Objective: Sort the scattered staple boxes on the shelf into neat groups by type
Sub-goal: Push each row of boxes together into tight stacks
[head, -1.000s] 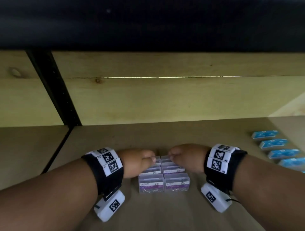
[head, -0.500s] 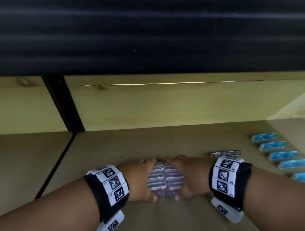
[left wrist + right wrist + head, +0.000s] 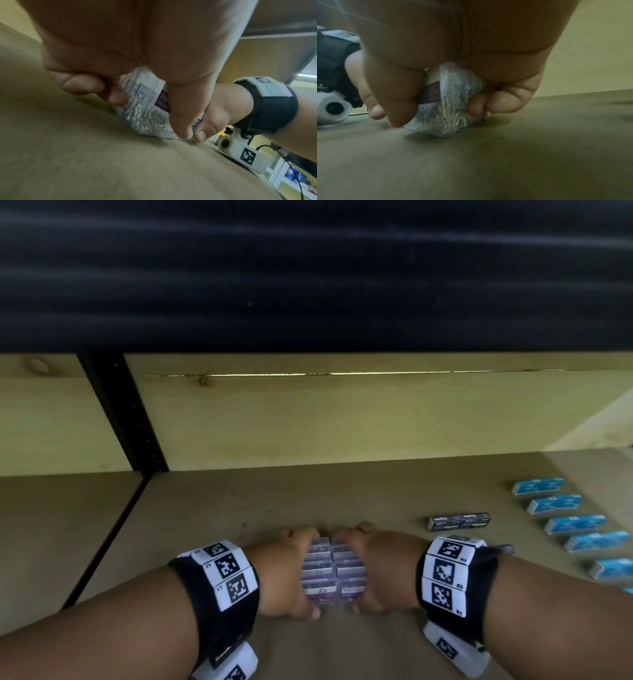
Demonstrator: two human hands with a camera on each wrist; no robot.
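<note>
A block of clear plastic staple boxes with purple labels [image 3: 331, 573] stands in two columns on the brown shelf board [image 3: 260, 501]. My left hand [image 3: 289, 571] grips the block's left side, thumb at the near end and fingers curled round the far end. My right hand [image 3: 376, 570] grips the right side the same way. In the left wrist view the clear boxes [image 3: 145, 108] sit between thumb and fingers on the board. In the right wrist view the clear boxes [image 3: 452, 102] are likewise clasped. Black staple boxes [image 3: 459, 521] lie to the right. Several blue staple boxes [image 3: 575, 523] form a row farther right.
A pale wooden back panel [image 3: 342, 419] closes the shelf behind. A black metal upright [image 3: 126, 419] divides it from the left bay. The dark underside of the shelf above [image 3: 308, 275] hangs overhead. Bare board lies ahead of the hands.
Both hands went from the far end of the clear boxes to clasping the block's two sides. The black boxes came into view on the right as the view shifted.
</note>
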